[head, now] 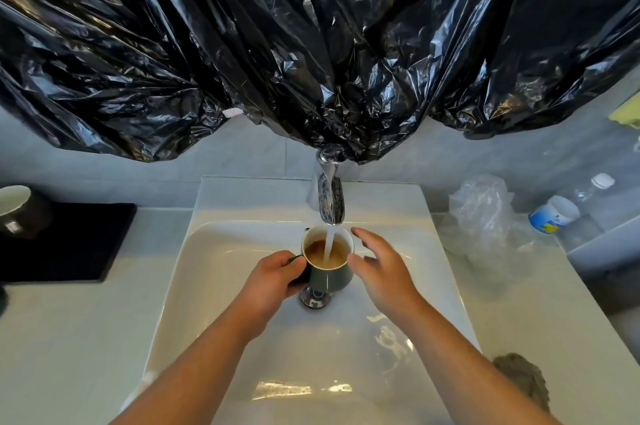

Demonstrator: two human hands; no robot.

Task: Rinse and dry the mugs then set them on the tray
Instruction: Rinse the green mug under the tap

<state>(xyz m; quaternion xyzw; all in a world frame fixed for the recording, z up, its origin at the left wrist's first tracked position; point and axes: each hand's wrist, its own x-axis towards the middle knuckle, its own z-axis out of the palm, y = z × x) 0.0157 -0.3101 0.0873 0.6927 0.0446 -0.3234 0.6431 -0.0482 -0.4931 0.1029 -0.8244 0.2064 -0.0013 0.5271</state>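
A dark green mug (329,277) with a white inside is held upright over the white sink (214,272), under the running tap (330,199). Water streams into it and the liquid inside looks brown. My left hand (273,277) grips the mug's handle. My right hand (379,267) hovers just right of the mug with relaxed, spread fingers, holding nothing. A second dark mug (15,210) stands at the far left by a black tray (79,241) on the counter.
Black plastic sheeting (311,44) hangs over the wall above the tap. The chrome drain plug (315,298) sits below the mug. A clear plastic bag (485,213), a bottle (588,192) and a small tub (554,215) stand right of the sink. A grey cloth (523,379) lies at the front right.
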